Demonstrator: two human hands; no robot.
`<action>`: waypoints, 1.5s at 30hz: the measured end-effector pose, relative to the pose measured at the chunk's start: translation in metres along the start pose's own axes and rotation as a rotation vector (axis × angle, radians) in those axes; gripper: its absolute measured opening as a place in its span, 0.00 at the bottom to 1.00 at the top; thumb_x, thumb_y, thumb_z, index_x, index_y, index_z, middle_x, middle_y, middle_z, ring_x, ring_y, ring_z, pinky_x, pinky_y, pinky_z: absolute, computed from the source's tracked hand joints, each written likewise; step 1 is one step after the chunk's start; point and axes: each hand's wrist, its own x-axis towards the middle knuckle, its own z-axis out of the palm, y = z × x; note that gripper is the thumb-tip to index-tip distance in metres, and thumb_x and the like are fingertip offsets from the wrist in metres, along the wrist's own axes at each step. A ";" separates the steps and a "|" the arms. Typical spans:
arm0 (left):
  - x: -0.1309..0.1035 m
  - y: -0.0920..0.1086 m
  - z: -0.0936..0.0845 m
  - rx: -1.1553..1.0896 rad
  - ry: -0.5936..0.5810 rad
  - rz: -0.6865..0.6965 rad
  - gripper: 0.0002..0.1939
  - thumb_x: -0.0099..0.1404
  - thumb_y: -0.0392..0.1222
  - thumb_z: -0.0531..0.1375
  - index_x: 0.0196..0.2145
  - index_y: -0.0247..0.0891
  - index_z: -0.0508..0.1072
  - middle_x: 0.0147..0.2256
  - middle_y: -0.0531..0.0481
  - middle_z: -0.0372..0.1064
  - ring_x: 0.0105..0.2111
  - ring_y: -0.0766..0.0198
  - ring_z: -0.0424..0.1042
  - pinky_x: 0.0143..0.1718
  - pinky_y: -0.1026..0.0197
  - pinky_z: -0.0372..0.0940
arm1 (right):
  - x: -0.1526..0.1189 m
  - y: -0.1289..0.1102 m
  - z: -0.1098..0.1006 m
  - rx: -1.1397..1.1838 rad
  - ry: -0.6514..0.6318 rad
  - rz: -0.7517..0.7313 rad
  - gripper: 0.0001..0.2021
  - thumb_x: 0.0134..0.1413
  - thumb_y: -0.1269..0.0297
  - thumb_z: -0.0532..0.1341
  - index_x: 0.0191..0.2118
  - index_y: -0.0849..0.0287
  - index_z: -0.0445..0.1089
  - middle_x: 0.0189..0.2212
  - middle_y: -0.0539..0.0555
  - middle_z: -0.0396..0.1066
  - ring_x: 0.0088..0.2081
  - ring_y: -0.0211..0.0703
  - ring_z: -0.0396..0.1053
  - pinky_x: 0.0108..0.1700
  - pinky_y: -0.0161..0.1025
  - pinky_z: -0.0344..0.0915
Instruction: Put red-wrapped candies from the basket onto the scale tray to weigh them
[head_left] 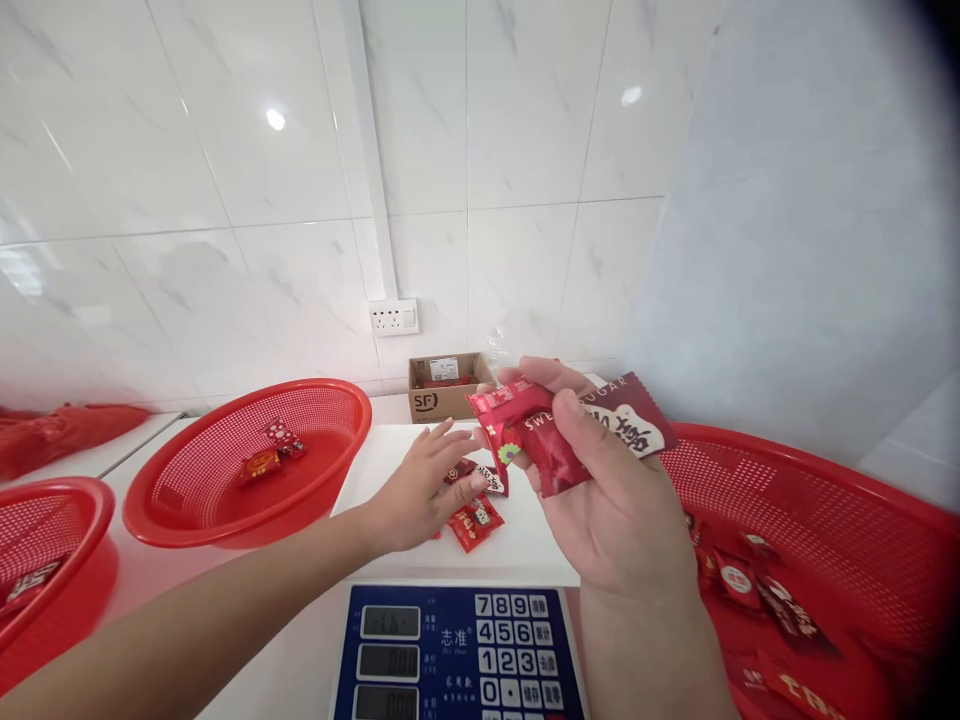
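Note:
My right hand (pixel 619 515) is raised over the right side of the scale, its fingers wrapped round red candy packets (pixel 551 455). One packet has a flower print, and another is dark red with white lettering. My left hand (pixel 420 488) reaches over the white weighing plate (pixel 390 550) with its fingers spread, holding nothing. Just beside its fingertips lie several small red candy packets (pixel 475 522) on the plate, partly covered by my hands. In front is the blue keypad panel of the scale (pixel 450 640); its display digits are hard to read.
Red plastic baskets (pixel 157 535) with candy packets stand at the left, one cut off by the frame edge. Another red basket (pixel 817 480) with several packets is at the right. A cardboard box (pixel 442 402) sits behind the scale, below a wall socket (pixel 394 317).

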 end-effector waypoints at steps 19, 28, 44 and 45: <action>-0.047 0.061 -0.017 -0.793 0.419 -0.127 0.14 0.66 0.49 0.55 0.45 0.42 0.72 0.40 0.48 0.72 0.36 0.62 0.70 0.37 0.62 0.66 | -0.019 0.004 0.015 -0.356 -0.042 0.062 0.14 0.52 0.56 0.63 0.46 0.44 0.71 0.42 0.49 0.74 0.34 0.40 0.73 0.31 0.35 0.71; -0.053 0.053 -0.022 -0.054 0.745 0.131 0.23 0.62 0.31 0.58 0.52 0.53 0.67 0.43 0.50 0.67 0.41 0.63 0.70 0.37 0.66 0.67 | -0.026 -0.002 0.024 -0.669 0.044 -0.060 0.11 0.55 0.56 0.60 0.45 0.43 0.71 0.42 0.48 0.74 0.30 0.40 0.72 0.28 0.34 0.71; -0.057 0.047 -0.021 -0.575 0.556 -0.028 0.23 0.61 0.42 0.60 0.54 0.55 0.64 0.48 0.49 0.67 0.46 0.56 0.68 0.46 0.58 0.66 | -0.024 0.014 0.033 -0.753 0.184 -0.144 0.08 0.53 0.57 0.61 0.40 0.46 0.73 0.38 0.49 0.76 0.34 0.43 0.74 0.30 0.33 0.72; -0.057 0.048 -0.022 -0.652 0.523 -0.069 0.25 0.60 0.46 0.61 0.55 0.53 0.63 0.46 0.48 0.68 0.45 0.56 0.69 0.46 0.56 0.66 | -0.024 0.014 0.034 -0.750 0.190 -0.143 0.08 0.53 0.57 0.61 0.40 0.45 0.73 0.37 0.49 0.76 0.33 0.42 0.74 0.29 0.32 0.72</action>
